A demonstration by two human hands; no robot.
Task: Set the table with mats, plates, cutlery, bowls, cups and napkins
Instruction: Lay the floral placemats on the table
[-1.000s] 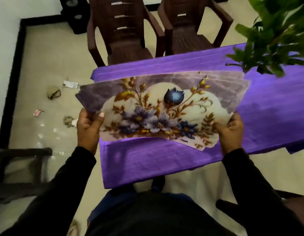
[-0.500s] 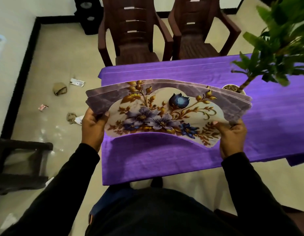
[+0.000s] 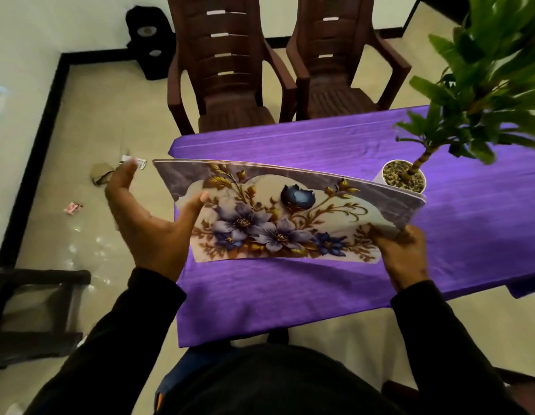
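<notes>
You stand at the near edge of the purple-clothed table [image 3: 290, 295].
The stack of floral mats [image 3: 278, 217] is above it, between your left hand [image 3: 152, 226] and right hand [image 3: 402, 253]; the white-potted green plant [image 3: 404, 176] stands behind on the right, two brown plastic chairs [image 3: 230, 85] beyond the far edge.

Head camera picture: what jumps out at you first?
The flowery mats, held up over the near end of the purple table; the right hand pinches their corner while the left hand is open beside them. Next, the green plant in its white pot at the right.
</notes>
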